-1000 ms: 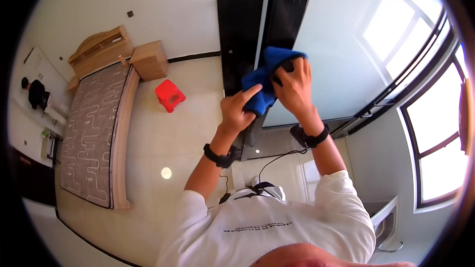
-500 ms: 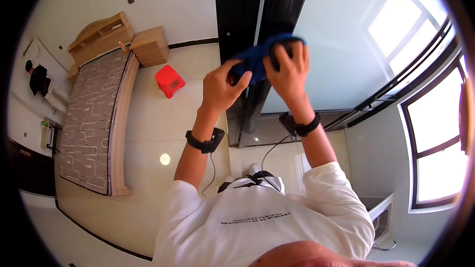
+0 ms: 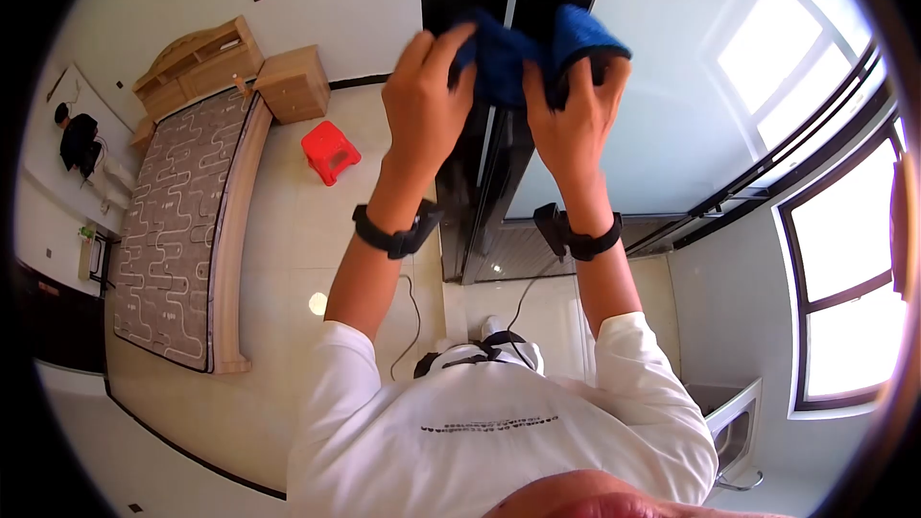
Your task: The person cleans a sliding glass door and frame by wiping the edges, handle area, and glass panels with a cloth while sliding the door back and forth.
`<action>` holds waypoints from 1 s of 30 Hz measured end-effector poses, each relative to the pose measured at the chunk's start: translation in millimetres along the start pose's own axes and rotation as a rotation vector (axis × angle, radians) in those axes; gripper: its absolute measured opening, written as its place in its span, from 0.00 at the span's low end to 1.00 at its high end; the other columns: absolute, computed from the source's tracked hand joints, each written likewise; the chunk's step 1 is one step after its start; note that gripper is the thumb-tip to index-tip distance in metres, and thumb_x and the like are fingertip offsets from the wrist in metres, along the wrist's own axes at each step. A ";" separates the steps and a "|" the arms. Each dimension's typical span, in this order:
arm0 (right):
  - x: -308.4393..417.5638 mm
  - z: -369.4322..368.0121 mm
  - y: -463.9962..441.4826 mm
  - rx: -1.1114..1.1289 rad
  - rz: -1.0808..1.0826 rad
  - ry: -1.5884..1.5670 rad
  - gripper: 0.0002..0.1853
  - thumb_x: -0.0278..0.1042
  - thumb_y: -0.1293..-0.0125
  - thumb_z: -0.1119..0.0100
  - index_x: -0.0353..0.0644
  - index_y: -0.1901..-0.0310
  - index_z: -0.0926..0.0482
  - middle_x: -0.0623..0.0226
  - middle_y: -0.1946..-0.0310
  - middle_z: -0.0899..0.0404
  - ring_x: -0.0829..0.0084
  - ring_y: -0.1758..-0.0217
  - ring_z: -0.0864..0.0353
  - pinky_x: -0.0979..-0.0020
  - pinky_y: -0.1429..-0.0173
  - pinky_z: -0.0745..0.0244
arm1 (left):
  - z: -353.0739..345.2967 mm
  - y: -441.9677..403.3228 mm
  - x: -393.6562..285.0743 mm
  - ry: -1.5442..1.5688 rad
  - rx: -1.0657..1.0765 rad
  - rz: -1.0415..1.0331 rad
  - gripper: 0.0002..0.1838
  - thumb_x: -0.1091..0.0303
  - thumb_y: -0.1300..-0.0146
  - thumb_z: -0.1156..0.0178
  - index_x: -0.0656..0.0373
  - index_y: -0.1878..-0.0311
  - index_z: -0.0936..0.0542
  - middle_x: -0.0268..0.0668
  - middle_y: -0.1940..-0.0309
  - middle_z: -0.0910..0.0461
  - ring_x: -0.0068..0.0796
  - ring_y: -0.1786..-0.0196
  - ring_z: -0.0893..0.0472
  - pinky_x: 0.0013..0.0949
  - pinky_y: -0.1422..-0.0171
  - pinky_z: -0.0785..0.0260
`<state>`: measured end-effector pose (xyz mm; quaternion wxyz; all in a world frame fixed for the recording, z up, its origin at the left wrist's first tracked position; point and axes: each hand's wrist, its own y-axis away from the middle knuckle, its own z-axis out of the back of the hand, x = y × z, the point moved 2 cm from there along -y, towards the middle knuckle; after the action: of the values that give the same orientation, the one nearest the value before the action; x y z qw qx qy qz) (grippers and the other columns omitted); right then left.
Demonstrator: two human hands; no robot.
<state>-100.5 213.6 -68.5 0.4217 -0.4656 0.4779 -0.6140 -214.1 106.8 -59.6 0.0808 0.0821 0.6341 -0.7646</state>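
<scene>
A piece of blue cloth [image 3: 506,65] is stretched between my two hands, raised in front of the dark door frame [image 3: 470,158]. My left hand [image 3: 427,101] is closed on the cloth's left end, its fingertips slightly blurred. On the other side, my right hand [image 3: 578,125] grips the cloth, part of which stands up over its fingertips. Something dark shows under the right fingers; I cannot make out whether it is a fold or another thing. Black bands with small boxes and cables are strapped round both wrists.
Right of the frame is a frosted glass panel [image 3: 662,86]. A red stool [image 3: 330,151] stands on the tiled floor, near a wooden nightstand [image 3: 291,84] and a bed [image 3: 177,230]. Another person [image 3: 84,149] is at the far left. At lower right are a sink [image 3: 737,436] and a window.
Both hands have risen and moved farther apart, spreading the blue cloth between them. Part of the cloth now sticks up above my right fingers.
</scene>
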 end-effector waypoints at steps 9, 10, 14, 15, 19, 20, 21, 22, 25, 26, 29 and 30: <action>-15.3 -10.6 55.8 0.114 -0.030 0.181 0.24 0.47 0.53 0.25 0.43 0.56 0.17 0.43 0.51 0.39 0.41 0.45 0.38 0.44 0.37 0.39 | -25.3 103.8 12.1 0.034 -0.023 0.230 0.15 0.74 0.46 0.28 0.59 0.54 0.17 0.40 0.66 0.28 0.41 0.62 0.26 0.40 0.56 0.35; -14.4 -11.0 60.9 0.109 -0.017 0.175 0.26 0.45 0.54 0.24 0.41 0.55 0.18 0.42 0.50 0.39 0.41 0.45 0.39 0.44 0.37 0.39 | -26.6 110.4 12.2 0.043 -0.044 0.228 0.15 0.74 0.46 0.28 0.59 0.54 0.17 0.40 0.66 0.28 0.41 0.62 0.26 0.40 0.56 0.35; -15.7 -8.8 96.9 0.155 -0.040 0.175 0.27 0.45 0.55 0.22 0.39 0.54 0.18 0.41 0.47 0.41 0.42 0.44 0.41 0.44 0.37 0.40 | -22.7 144.6 10.2 -0.083 0.011 0.324 0.12 0.69 0.48 0.26 0.55 0.59 0.15 0.34 0.67 0.26 0.37 0.59 0.25 0.39 0.53 0.39; -17.4 -11.4 105.5 0.144 -0.043 0.166 0.27 0.45 0.55 0.22 0.39 0.54 0.18 0.41 0.47 0.42 0.42 0.43 0.42 0.43 0.36 0.40 | -23.6 148.9 12.7 -0.099 0.031 0.328 0.12 0.69 0.48 0.26 0.55 0.60 0.15 0.34 0.67 0.25 0.37 0.60 0.24 0.39 0.55 0.38; -21.5 -10.9 140.0 0.246 -0.118 0.158 0.31 0.46 0.56 0.21 0.39 0.51 0.19 0.39 0.46 0.42 0.41 0.43 0.41 0.42 0.35 0.41 | -25.9 172.5 15.8 -0.079 0.204 0.470 0.10 0.68 0.48 0.27 0.56 0.63 0.17 0.35 0.69 0.22 0.39 0.63 0.21 0.41 0.59 0.33; -21.6 -11.2 149.7 0.259 -0.115 0.230 0.31 0.49 0.58 0.21 0.42 0.52 0.17 0.40 0.47 0.40 0.39 0.42 0.40 0.42 0.34 0.41 | -30.4 186.0 17.6 -0.058 0.218 0.575 0.10 0.68 0.46 0.28 0.57 0.62 0.18 0.38 0.71 0.19 0.42 0.66 0.18 0.41 0.63 0.28; -23.3 -15.3 155.2 0.264 -0.109 0.301 0.31 0.51 0.60 0.20 0.45 0.53 0.16 0.40 0.47 0.39 0.38 0.42 0.39 0.41 0.33 0.41 | -34.7 196.7 18.2 -0.059 0.212 0.608 0.11 0.68 0.46 0.29 0.57 0.62 0.19 0.38 0.71 0.18 0.43 0.67 0.17 0.41 0.64 0.27; -24.4 -16.6 163.6 0.261 -0.106 0.290 0.31 0.51 0.60 0.20 0.45 0.53 0.16 0.40 0.47 0.39 0.38 0.42 0.39 0.41 0.33 0.41 | -38.2 211.4 17.6 -0.059 0.215 0.648 0.11 0.67 0.46 0.29 0.57 0.62 0.19 0.38 0.70 0.17 0.44 0.67 0.16 0.41 0.65 0.26; -29.4 -20.1 188.8 0.359 -0.190 0.258 0.41 0.50 0.61 0.19 0.40 0.44 0.23 0.33 0.44 0.42 0.33 0.40 0.42 0.37 0.33 0.43 | -47.0 242.2 21.3 -0.022 0.283 0.794 0.11 0.66 0.42 0.31 0.58 0.60 0.20 0.38 0.67 0.15 0.40 0.65 0.14 0.40 0.64 0.24; -29.8 -20.9 193.4 0.364 -0.192 0.257 0.41 0.50 0.61 0.19 0.40 0.44 0.23 0.33 0.44 0.42 0.33 0.40 0.42 0.37 0.33 0.43 | -48.0 248.4 21.9 0.024 0.293 0.855 0.11 0.65 0.41 0.31 0.59 0.60 0.20 0.38 0.66 0.15 0.40 0.64 0.14 0.39 0.64 0.24; -27.5 -23.0 196.8 0.358 -0.200 0.304 0.35 0.51 0.60 0.21 0.45 0.48 0.17 0.37 0.45 0.39 0.35 0.41 0.40 0.37 0.32 0.43 | -51.4 253.1 26.4 0.029 0.271 0.823 0.11 0.66 0.40 0.32 0.60 0.59 0.20 0.40 0.65 0.14 0.40 0.63 0.14 0.39 0.61 0.23; -25.8 -24.0 196.9 0.326 -0.217 0.281 0.34 0.50 0.59 0.21 0.45 0.49 0.17 0.36 0.45 0.40 0.35 0.41 0.40 0.37 0.33 0.43 | -49.9 254.8 26.1 0.029 0.226 0.762 0.11 0.66 0.40 0.32 0.60 0.59 0.20 0.40 0.65 0.14 0.41 0.63 0.14 0.39 0.60 0.23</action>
<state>-104.1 206.1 -268.3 0.3521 -0.3501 0.3736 -0.7835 -180.4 108.8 -318.4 0.3403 0.3305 0.4710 -0.7437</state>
